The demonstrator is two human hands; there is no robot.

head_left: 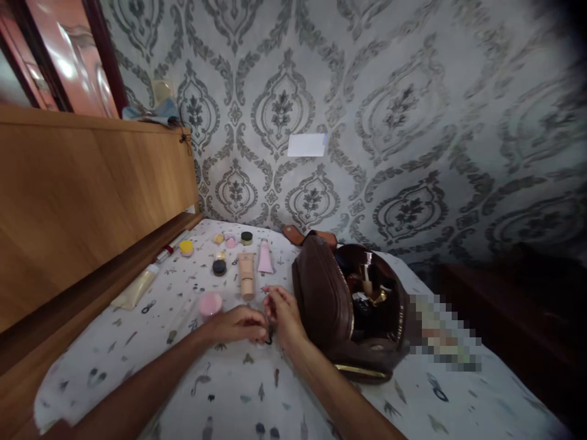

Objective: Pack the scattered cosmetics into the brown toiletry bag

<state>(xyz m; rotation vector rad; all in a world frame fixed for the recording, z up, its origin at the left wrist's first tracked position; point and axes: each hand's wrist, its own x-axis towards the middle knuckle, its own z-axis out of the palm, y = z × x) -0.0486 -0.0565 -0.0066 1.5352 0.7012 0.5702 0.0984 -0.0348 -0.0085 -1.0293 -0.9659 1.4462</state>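
My left hand (241,324) and my right hand (283,310) almost meet above the patterned white sheet, both with curled fingers. A small dark bit (269,338) shows by the left fingertips; what the hands hold, if anything, I cannot make out. Just beyond them lies a beige squeeze tube (246,276), with a smaller pink tube (265,256) beside it. A pink round container (210,304) is partly covered by my left hand. Right of my right hand, an unzipped brown cosmetic bag (321,293) holds several small cosmetic items (368,287).
Small jars lie farther back, among them a black-lidded jar (219,266), a dark green-lidded jar (246,238) and a yellow-lidded jar (186,247). A cream tube (137,288) is near the wooden panel (101,183) at left. Patterned wallpaper (284,104) covers the wall behind.
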